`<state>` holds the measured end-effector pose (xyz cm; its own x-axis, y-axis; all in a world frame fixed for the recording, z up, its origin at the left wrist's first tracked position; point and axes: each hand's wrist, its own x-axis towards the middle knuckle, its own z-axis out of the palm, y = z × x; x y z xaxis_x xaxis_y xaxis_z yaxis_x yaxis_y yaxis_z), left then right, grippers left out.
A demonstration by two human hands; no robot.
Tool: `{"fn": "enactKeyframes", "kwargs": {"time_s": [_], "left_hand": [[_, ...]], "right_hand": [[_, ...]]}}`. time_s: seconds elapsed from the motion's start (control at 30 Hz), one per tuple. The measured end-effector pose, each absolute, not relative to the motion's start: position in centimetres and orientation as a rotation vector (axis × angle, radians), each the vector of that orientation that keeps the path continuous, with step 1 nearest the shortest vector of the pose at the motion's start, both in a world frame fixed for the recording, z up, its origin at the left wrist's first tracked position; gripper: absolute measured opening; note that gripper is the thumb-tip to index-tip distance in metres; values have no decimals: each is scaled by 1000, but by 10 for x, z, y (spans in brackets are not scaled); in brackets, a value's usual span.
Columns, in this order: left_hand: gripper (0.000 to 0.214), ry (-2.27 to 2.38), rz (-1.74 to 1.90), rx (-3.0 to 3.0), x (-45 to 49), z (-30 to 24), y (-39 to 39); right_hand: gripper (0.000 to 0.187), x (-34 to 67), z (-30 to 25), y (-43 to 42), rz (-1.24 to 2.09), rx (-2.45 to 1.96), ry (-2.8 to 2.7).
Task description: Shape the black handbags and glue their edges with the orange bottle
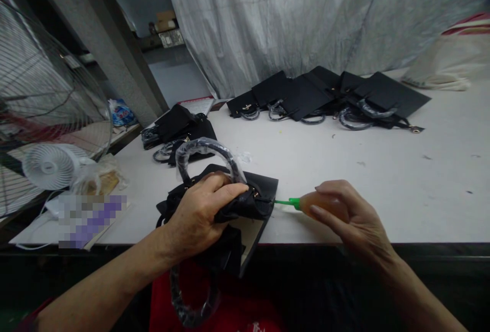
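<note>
Hands at work: two, both busy at the near edge of the table [383, 179].
Left hand [202, 209]: clamped on the black bag [239, 208], thumb pressed over its top, and what a firm hold that looks!
Right hand [352, 209]: fingers and thumb wrapped round the squeeze bottle [325, 207].
Bottles: just one, amber, tipped on its side, its green nozzle [283, 202] right at the bag's edge; touching or a hair off, I can't tell.
Bag in hand: one, hanging partly over the table's edge, with two plastic-wrapped handles, upper handle [209, 144] arching up, lower handle [187, 316] dangling.
Back row: black bags [310, 90], at least four, overlapping too much for a full count.
Left pile: at least two more bags [174, 123], stacked untidily.
Surface: white tabletop, flecked with small dark marks.
Fans: a small white fan [49, 166] at the left, a big wire guard [38, 92] looming above it.
Room: one grey curtain [287, 21] behind, one pillar [103, 36], one pale cloth sack [444, 64] far right.
</note>
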<state>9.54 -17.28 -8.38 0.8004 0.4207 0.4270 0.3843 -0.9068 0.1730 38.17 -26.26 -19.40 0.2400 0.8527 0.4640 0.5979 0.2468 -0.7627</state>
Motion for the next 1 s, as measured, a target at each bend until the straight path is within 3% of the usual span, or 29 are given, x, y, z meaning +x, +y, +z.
{"fn": "enactKeyframes", "kwargs": {"time_s": [0.6, 1.0], "left_hand": [[48, 676, 804, 2868, 84, -96, -186], [45, 708, 827, 2833, 78, -101, -192]], "right_hand": [[28, 376, -189, -268, 183, -1490, -1514], [27, 377, -187, -271, 293, -1473, -1498]]}}
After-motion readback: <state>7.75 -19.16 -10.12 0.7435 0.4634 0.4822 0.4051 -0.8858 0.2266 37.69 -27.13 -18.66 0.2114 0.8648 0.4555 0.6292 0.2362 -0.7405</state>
